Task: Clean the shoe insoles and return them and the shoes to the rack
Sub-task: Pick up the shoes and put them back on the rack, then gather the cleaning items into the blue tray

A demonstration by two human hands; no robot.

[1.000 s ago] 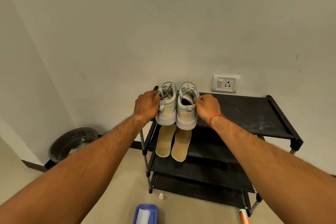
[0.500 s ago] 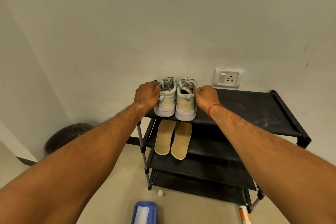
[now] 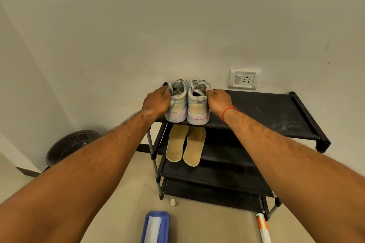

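As left hand (image 3: 157, 102) and right hand (image 3: 219, 100) grip them, shoes (image 3: 197, 107) sit between.

I get a single wide-angle view from the head, up close, facing forward and down onto the rack (image 3: 266, 112) against the wall (image 3: 177, 25), floor (image 3: 207, 223) at the bottom edge.

Two shoes (image 3: 177, 104), two insoles (image 3: 175, 144), one rack (image 3: 266, 110), one socket (image 3: 244, 79), one basin (image 3: 67, 144), one tray (image 3: 166, 221), one tube (image 3: 262, 227), one cap (image 3: 173, 201).

Left hand (image 3: 156, 102), right hand (image 3: 219, 100): bare.
Forearms (image 3: 94, 163): bare, hairy.
Red thread band (image 3: 227, 112): thin, round right wrist, 3 o'clock of centre.
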